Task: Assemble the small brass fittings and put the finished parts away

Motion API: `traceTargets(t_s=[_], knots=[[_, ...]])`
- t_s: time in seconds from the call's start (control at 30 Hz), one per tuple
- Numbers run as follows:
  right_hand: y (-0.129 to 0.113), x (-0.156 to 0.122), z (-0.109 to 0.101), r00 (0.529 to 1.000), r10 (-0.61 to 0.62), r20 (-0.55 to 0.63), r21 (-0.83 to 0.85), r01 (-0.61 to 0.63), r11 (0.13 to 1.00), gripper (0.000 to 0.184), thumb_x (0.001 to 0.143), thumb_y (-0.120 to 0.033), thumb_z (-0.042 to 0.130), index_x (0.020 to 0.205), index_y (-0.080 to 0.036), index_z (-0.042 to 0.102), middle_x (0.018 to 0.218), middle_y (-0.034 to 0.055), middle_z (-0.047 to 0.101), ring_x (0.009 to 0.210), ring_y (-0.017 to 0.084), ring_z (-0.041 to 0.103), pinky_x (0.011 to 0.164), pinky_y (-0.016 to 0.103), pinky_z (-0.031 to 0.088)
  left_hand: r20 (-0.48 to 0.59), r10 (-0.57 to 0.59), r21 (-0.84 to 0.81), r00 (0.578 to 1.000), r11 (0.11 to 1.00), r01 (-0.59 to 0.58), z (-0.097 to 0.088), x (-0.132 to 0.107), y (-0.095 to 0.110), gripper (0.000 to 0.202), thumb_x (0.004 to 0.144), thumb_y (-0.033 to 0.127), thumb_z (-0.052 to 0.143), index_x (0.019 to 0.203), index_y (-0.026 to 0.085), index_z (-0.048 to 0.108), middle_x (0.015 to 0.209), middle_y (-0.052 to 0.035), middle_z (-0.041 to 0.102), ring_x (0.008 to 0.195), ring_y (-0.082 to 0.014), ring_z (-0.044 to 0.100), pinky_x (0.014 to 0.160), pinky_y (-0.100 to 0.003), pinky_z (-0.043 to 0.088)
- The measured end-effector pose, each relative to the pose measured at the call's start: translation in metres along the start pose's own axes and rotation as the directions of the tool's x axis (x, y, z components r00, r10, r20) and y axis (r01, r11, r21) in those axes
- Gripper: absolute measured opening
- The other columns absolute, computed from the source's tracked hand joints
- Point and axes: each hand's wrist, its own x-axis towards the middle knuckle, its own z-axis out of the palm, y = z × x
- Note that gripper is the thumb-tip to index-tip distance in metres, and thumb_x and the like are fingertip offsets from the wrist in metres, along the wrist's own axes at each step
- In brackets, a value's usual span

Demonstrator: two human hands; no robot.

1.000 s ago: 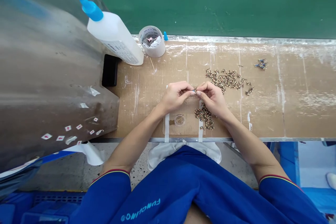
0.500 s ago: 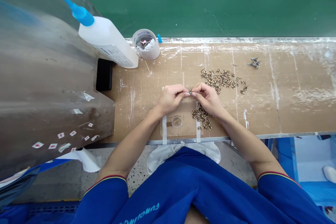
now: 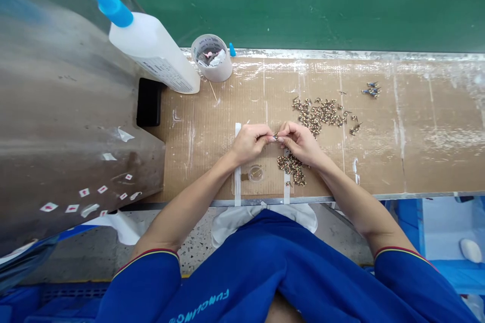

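My left hand point(image 3: 250, 142) and my right hand point(image 3: 300, 141) meet above the cardboard-covered bench point(image 3: 379, 151), fingertips pinched together on one small metal part point(image 3: 276, 137). A heap of similar brass-coloured parts point(image 3: 292, 167) lies just under my right hand. A wider scatter of the same parts point(image 3: 322, 113) lies beyond my right hand. A small clear dish point(image 3: 256, 173) sits below my left hand, between two white tape strips.
A white squeeze bottle with a blue nozzle point(image 3: 151, 46) leans at the back left beside a tape roll holding scraps point(image 3: 212, 58). A black block point(image 3: 148, 102) and a grey plastic sheet point(image 3: 64, 126) lie left. A few parts point(image 3: 371, 90) sit far right.
Both hands stay pinched on the small part, with only slight finger movement. The view has shifted a little.
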Motion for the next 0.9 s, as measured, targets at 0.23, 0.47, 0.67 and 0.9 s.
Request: traceTargets(t_s=[0.23, 0.47, 0.67, 0.9], knots=[[0.001, 0.003, 0.004, 0.996, 0.042, -0.074, 0.089, -0.035, 0.995, 0.045, 0.083, -0.061, 0.078, 0.079, -0.022, 0.055, 0.074, -0.0015, 0.06, 0.06, 0.011, 0.054, 0.056, 0.027, 0.05, -0.011, -0.06, -0.063, 0.998, 0.996, 0.06, -0.004, 0.003, 0.003, 0.022, 0.09, 0.022, 0.056, 0.07, 0.016, 0.062, 0.062, 0.0007, 0.061, 0.06, -0.0116, 0.053, 0.061, -0.024, 0.04], [-0.002, 0.005, 0.002, 0.991, 0.123, -0.055, 0.163, -0.113, 0.98, 0.046, 0.077, -0.061, 0.083, 0.084, -0.021, 0.061, 0.071, -0.0017, 0.063, 0.063, 0.011, 0.058, 0.062, 0.029, 0.055, 0.012, -0.025, -0.06, 1.0, 0.998, 0.025, -0.012, 0.006, 0.0, 0.023, 0.091, 0.027, 0.058, 0.071, 0.016, 0.065, 0.064, -0.0003, 0.064, 0.06, -0.0116, 0.056, 0.061, -0.024, 0.043], [-0.001, 0.006, 0.002, 0.994, 0.098, -0.055, 0.155, -0.088, 0.984, 0.044, 0.077, -0.059, 0.084, 0.079, -0.02, 0.062, 0.071, -0.0009, 0.064, 0.062, 0.011, 0.056, 0.061, 0.029, 0.054, 0.022, -0.053, -0.078, 0.998, 0.995, 0.055, -0.009, 0.004, -0.001, 0.024, 0.09, 0.027, 0.058, 0.07, 0.016, 0.064, 0.062, 0.0, 0.065, 0.058, -0.0109, 0.055, 0.06, -0.023, 0.042], [-0.003, 0.005, 0.001, 0.994, 0.092, -0.05, 0.105, -0.087, 0.991, 0.044, 0.077, -0.059, 0.084, 0.076, -0.02, 0.063, 0.068, -0.0001, 0.063, 0.06, 0.012, 0.055, 0.059, 0.029, 0.051, 0.022, -0.104, -0.018, 0.994, 0.994, 0.105, -0.004, 0.002, -0.001, 0.023, 0.089, 0.024, 0.057, 0.068, 0.016, 0.061, 0.062, 0.0009, 0.063, 0.057, -0.0111, 0.051, 0.059, -0.024, 0.037]])
